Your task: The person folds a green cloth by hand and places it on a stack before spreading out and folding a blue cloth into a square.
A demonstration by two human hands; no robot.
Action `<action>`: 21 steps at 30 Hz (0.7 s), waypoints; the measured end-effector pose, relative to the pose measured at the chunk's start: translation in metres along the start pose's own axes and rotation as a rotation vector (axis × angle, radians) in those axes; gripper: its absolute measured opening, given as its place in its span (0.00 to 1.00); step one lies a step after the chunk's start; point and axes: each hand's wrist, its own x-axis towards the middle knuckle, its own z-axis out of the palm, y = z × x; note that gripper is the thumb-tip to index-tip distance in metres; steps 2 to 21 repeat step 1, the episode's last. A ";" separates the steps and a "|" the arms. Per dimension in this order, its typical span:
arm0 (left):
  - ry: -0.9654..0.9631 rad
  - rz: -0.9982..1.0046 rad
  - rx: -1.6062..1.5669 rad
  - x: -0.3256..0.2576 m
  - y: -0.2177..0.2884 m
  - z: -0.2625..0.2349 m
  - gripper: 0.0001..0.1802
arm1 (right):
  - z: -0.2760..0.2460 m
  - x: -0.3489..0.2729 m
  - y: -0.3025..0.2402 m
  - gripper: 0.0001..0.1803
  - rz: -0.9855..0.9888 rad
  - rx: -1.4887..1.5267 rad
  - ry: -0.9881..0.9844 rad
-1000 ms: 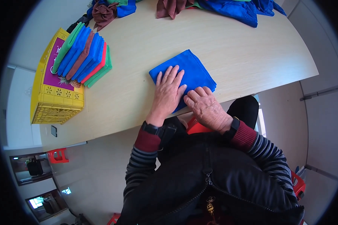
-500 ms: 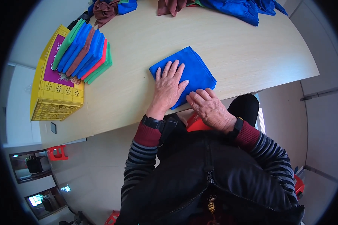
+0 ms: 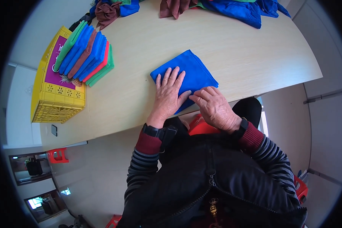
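Observation:
A folded blue cloth (image 3: 192, 66) lies on the table near its front edge, one corner pointing away from me. My left hand (image 3: 168, 95) rests flat on its left part, fingers spread and thumb angled toward my right hand. At the cloth's near right side is my right hand (image 3: 216, 108), its fingers bent and pressed together on the cloth's edge. The fingertips of that hand are partly hidden under the knuckles. Both wrists carry black bands.
At the left, a yellow plastic crate (image 3: 59, 108) stands on the table (image 3: 125, 102), with a stack of folded cloths (image 3: 88, 53) in green, blue, brown and red against it. Crumpled cloths (image 3: 231, 11) lie along the far edge. A small dark flat object (image 3: 54, 130) sits by the crate.
The blue cloth and my left hand have shifted slightly toward me. My right hand has turned a little, its fingers now further over the cloth's near edge.

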 end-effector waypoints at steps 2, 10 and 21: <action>0.003 -0.008 0.030 0.000 0.000 0.002 0.40 | 0.000 0.001 0.001 0.25 0.000 -0.001 0.001; 0.003 -0.008 0.030 0.000 0.000 0.002 0.40 | 0.000 0.001 0.001 0.25 0.000 -0.001 0.001; 0.003 -0.008 0.030 0.000 0.000 0.002 0.40 | 0.000 0.001 0.001 0.25 0.000 -0.001 0.001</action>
